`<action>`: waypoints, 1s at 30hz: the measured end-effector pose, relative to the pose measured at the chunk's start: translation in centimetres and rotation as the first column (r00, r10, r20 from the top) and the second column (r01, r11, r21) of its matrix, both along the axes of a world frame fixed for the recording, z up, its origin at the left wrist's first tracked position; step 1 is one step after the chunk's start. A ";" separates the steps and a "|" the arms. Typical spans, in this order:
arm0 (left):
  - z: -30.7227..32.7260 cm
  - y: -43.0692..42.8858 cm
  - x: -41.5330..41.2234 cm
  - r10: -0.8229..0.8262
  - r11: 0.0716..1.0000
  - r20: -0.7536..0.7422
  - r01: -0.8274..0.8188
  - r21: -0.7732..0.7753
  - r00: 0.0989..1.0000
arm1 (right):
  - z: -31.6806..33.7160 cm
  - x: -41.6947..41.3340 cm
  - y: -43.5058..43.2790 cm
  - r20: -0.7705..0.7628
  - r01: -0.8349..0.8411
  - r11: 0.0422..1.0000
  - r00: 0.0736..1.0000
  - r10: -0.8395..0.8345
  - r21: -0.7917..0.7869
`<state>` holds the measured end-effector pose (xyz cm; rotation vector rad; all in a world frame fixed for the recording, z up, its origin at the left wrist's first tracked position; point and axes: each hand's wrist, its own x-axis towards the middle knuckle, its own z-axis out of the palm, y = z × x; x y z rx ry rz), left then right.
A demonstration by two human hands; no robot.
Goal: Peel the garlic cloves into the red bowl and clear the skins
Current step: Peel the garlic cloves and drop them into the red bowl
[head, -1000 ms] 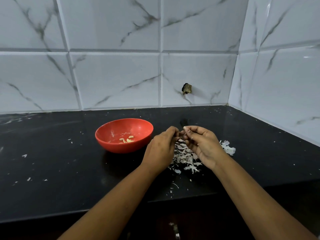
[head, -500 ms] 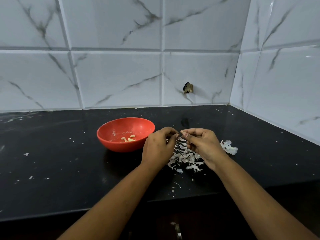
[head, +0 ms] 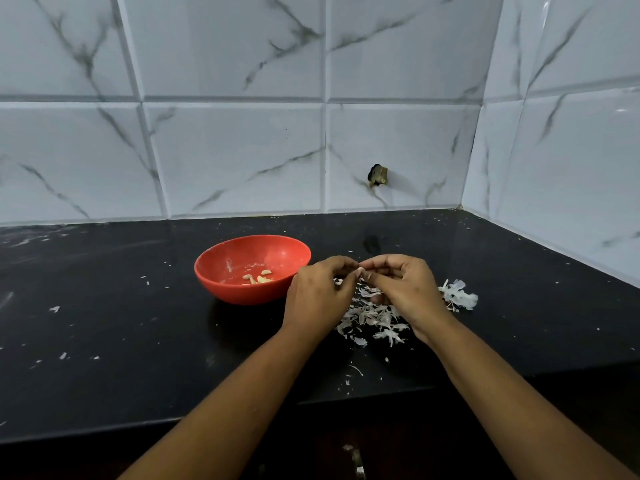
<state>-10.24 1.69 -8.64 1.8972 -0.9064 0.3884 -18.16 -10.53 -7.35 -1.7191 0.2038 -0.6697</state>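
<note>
My hands have shifted little since a second ago, still pinched together over the skins. The garlic clove (head: 360, 271) sits between the fingertips of my left hand (head: 318, 296) and right hand (head: 403, 289), both closed on it. Below lies the skin pile (head: 372, 315); the red bowl (head: 252, 268) sits just left, holding peeled cloves (head: 259, 277), on the black counter (head: 104, 323).

The bowl (head: 239, 289) is a matte orange-red, dusted inside with pale smears, and the peeled cloves (head: 259, 278) in it are cream-yellow. The worktop (head: 104, 323) is glossy black, flecked with tiny white scraps. The skins (head: 372, 315) heaped on it are papery white with faint grey-pink tints. The wall tiles (head: 235, 157) are pale bluish-white, crossed by thin grey-brown marble veins.
</note>
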 end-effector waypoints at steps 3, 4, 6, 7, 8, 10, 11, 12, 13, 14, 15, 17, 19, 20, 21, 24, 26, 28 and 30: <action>0.0 0.0 0.0 0.005 0.999 0.021 -0.006 0.035 1.000 | -0.1 0.0 0.0 0.010 0.038 0.996 0.999 -0.037 -0.080; 0.0 -0.1 0.1 0.007 0.999 0.023 -0.008 0.046 1.000 | -0.1 0.0 0.0 0.012 0.050 0.993 0.999 -0.049 -0.110; -0.1 -0.1 0.3 0.014 0.999 0.034 -0.015 0.048 0.999 | -0.2 0.1 0.1 0.016 0.063 0.986 0.998 -0.061 -0.156; -0.2 -0.1 0.3 0.016 0.999 0.038 -0.018 0.042 0.999 | -0.2 0.1 0.1 0.020 0.062 0.984 0.998 -0.060 -0.166; -0.2 -0.1 0.4 0.018 0.999 0.036 -0.019 0.034 0.999 | -0.1 0.1 0.2 0.025 0.060 0.984 0.998 -0.057 -0.169; -0.2 -0.1 0.4 0.023 1.000 0.033 -0.024 0.020 0.999 | -0.1 0.1 0.4 0.043 0.056 0.984 0.998 -0.049 -0.170; -0.2 -0.1 0.4 0.025 1.000 0.037 -0.026 0.017 0.999 | 0.0 0.1 0.4 0.055 0.056 0.983 0.997 -0.047 -0.172; -0.2 -0.1 0.4 0.025 0.999 0.042 -0.026 0.020 0.999 | -0.1 0.1 0.5 0.063 0.059 0.982 0.997 -0.048 -0.178; -0.3 -0.1 0.4 0.023 0.999 0.049 -0.024 0.027 0.999 | -0.1 0.2 0.5 0.069 0.067 0.980 0.996 -0.055 -0.187; -0.3 -0.1 0.3 0.021 0.999 0.062 -0.024 0.041 0.998 | -0.1 0.2 0.4 0.073 0.080 0.977 0.995 -0.067 -0.196; -0.4 -0.1 0.3 0.024 0.998 0.080 -0.028 0.061 0.997 | -0.2 0.3 0.4 0.074 0.092 0.975 0.994 -0.078 -0.204; -0.5 -0.1 0.2 0.039 0.993 0.122 -0.053 0.109 0.992 | -0.2 0.3 0.3 0.072 0.103 0.971 0.993 -0.089 -0.215; -0.4 -0.2 0.1 0.050 0.985 0.142 -0.073 0.158 0.989 | -0.1 0.2 0.3 0.076 0.107 0.967 0.993 -0.092 -0.230; -0.3 -0.2 0.1 0.049 0.981 0.144 -0.075 0.177 0.988 | -0.1 0.2 0.3 0.076 0.112 0.965 0.992 -0.096 -0.238; -0.3 -0.2 0.1 0.045 0.980 0.144 -0.072 0.188 0.989 | -0.1 0.1 0.3 0.076 0.116 0.962 0.992 -0.101 -0.246; -0.5 -0.2 0.3 0.029 0.984 0.122 -0.050 0.174 0.992 | 0.1 0.0 0.5 0.081 0.113 0.963 0.992 -0.095 -0.245; -0.6 -0.2 0.4 0.006 0.991 0.078 -0.016 0.130 0.997 | 0.2 -0.2 0.6 0.091 0.107 0.968 0.992 -0.088 -0.228; -0.4 -0.2 0.4 -0.050 0.997 -0.001 0.049 0.063 0.999 | 0.2 -0.3 0.7 0.102 0.101 0.971 0.992 -0.080 -0.216; 0.0 -0.1 0.1 -0.108 0.994 -0.081 0.108 -0.006 0.991 | 0.1 -0.2 0.6 0.116 0.091 0.978 0.991 -0.070 -0.187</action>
